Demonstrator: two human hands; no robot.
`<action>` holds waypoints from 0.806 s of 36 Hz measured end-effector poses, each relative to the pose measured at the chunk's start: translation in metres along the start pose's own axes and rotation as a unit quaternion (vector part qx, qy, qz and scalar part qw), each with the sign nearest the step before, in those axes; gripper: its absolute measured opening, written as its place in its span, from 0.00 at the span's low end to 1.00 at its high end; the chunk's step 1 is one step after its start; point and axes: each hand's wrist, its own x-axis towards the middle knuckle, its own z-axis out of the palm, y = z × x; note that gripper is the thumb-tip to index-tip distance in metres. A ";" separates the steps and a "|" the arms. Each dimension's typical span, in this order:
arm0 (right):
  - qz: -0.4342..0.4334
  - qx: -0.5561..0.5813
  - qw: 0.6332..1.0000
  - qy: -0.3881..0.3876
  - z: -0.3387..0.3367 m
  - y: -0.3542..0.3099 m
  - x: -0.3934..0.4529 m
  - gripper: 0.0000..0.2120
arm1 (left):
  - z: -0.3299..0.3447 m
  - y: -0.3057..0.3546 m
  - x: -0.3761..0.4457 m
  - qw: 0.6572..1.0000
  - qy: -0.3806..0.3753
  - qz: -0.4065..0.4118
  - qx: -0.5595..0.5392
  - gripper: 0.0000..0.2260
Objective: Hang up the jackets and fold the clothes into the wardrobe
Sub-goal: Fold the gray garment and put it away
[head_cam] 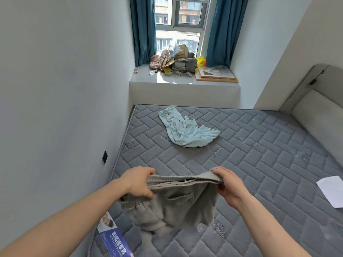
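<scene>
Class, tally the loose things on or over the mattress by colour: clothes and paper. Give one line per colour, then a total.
Grey: 1, the trousers, held up by the left hand and right hand
Light blue: 1, the pyjama trousers lying on the mattress
White: 1, the paper sheet
Total: 3

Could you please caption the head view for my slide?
Both hands hold grey trousers by the waistband above a mattress.

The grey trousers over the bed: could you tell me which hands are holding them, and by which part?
Both: the left hand and right hand grip the grey trousers by opposite ends of the waistband.
</scene>
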 end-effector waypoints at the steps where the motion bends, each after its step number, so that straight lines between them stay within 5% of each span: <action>1: 0.002 0.002 1.000 0.001 0.000 0.001 0.001 0.16 | 0.001 0.000 -0.001 0.999 -0.011 0.007 0.031 0.27; 4: 0.002 0.011 1.000 0.012 -0.001 0.005 0.002 0.19 | 0.006 -0.007 0.000 0.998 -0.034 -0.004 0.047 0.35; 10: 0.022 0.098 0.995 -0.024 -0.006 0.003 0.010 0.13 | 0.009 -0.030 0.003 0.996 -0.037 -0.046 -0.067 0.25; 20: 0.014 0.105 0.992 -0.069 -0.002 -0.007 0.000 0.11 | 0.014 -0.036 0.008 0.970 0.160 -0.105 -0.151 0.09; 25: 0.000 0.109 0.993 -0.053 -0.006 -0.008 0.007 0.07 | 0.008 -0.035 0.012 0.979 0.065 -0.099 -0.167 0.18; 29: 0.001 0.106 0.993 -0.044 -0.013 -0.005 0.015 0.12 | 0.012 -0.048 0.013 0.984 -0.034 -0.092 -0.147 0.22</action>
